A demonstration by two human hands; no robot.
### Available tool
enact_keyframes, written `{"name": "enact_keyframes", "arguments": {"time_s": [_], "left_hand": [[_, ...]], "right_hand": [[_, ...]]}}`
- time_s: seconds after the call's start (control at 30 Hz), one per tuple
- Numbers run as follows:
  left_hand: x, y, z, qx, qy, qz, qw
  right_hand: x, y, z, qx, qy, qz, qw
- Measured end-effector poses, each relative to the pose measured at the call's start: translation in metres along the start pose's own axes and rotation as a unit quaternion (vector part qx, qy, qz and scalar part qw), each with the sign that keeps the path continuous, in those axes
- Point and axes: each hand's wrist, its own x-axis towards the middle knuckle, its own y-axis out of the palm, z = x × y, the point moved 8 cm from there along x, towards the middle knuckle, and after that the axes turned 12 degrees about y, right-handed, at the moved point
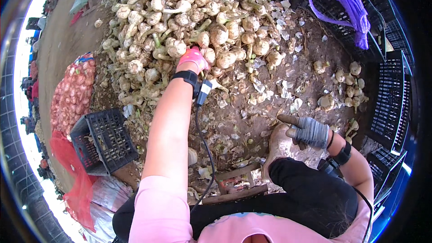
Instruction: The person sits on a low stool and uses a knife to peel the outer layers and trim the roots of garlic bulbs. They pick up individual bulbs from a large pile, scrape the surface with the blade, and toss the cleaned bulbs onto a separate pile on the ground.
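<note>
My left hand point(193, 60), in a pink patterned glove, reaches into a large heap of soil-stained garlic bulbs point(218, 34) with cut stems. Its fingertips are hidden among the bulbs, and a garlic bulb point(208, 56) lies against its right side. Whether it grips one cannot be seen. Over my boot point(278, 145), my right hand point(305, 131) wears a grey knitted glove with dark fingers. It is closed around what appears to be a thin-bladed tool point(266, 112), faint against the soil and mostly hidden by the fingers.
Loose garlic bulbs point(352, 87) lie at right, beside black plastic crates point(389, 103). A purple mesh bag point(351, 3) hangs over crates at the back. At left are a full red mesh sack point(75, 91) and a tipped black crate point(109, 141). Papery skins litter the dirt floor point(233, 118).
</note>
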Motion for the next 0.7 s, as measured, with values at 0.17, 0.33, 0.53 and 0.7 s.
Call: {"name": "enact_keyframes", "arguments": {"time_s": [0.17, 0.33, 0.53, 0.7], "left_hand": [[-0.016, 0.016, -0.008, 0.11, 0.028, -0.071, 0.991], [-0.03, 0.014, -0.001, 0.119, -0.008, -0.139, 0.983], [-0.135, 0.024, -0.01, -0.107, 0.126, -0.242, 0.956], [-0.248, -0.028, 0.072, -0.1, 0.089, -0.363, 0.922]], "right_hand": [[0.002, -0.003, -0.016, 0.049, 0.013, 0.012, 0.999], [-0.001, -0.002, -0.008, -0.002, -0.01, 0.003, 1.0], [-0.007, 0.0, -0.013, -0.005, -0.02, -0.007, 1.0], [-0.009, -0.001, -0.006, -0.003, -0.051, -0.023, 0.998]]}}
